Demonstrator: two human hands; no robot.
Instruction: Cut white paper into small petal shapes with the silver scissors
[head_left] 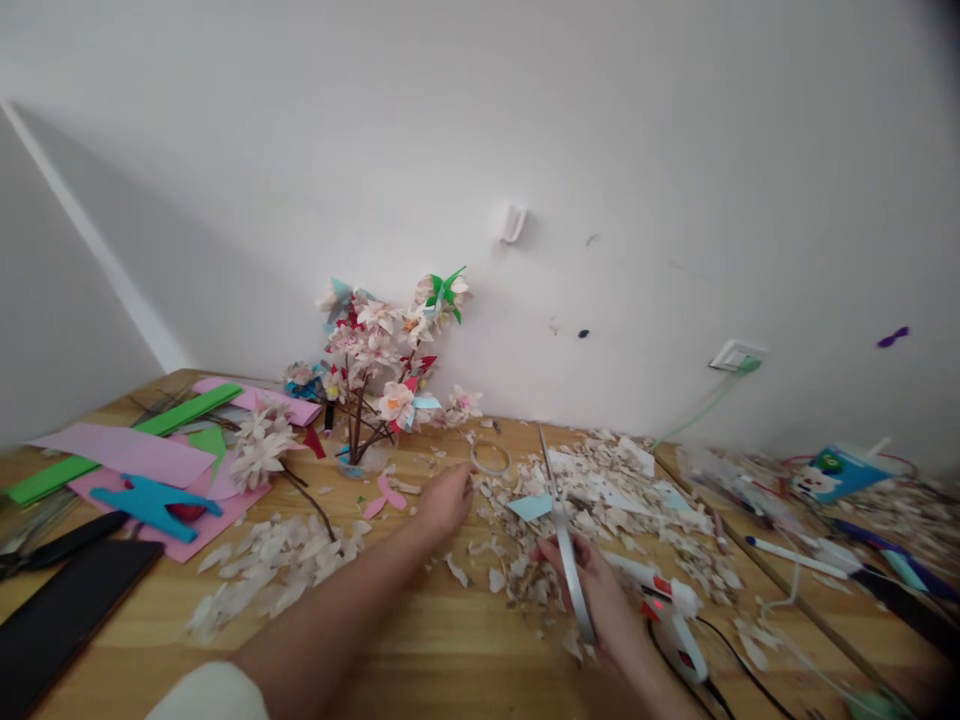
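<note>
My left hand [447, 500] is closed over the middle of the wooden table, just below a roll of clear tape [490, 458]; whatever its fingers hold is too small to make out. In my right hand [581, 572] is a long, thin metallic strip-like tool [570, 570], slanting up and away over a heap of pale scraps [592, 500]. A light blue paper piece [531, 507] lies left of the tool. Beside my right wrist rests a white glue gun [679, 625] with a red light. A pink paper piece [385, 496] lies left of my left hand.
Branches with paper flowers [375, 345] stand at the back. On the left are pink paper [127, 455], green strips [187, 410], a blue cutout [154, 503], a black flat object [75, 610] and loose petals [277, 560]. A cable [701, 412] runs from a wall socket [739, 357].
</note>
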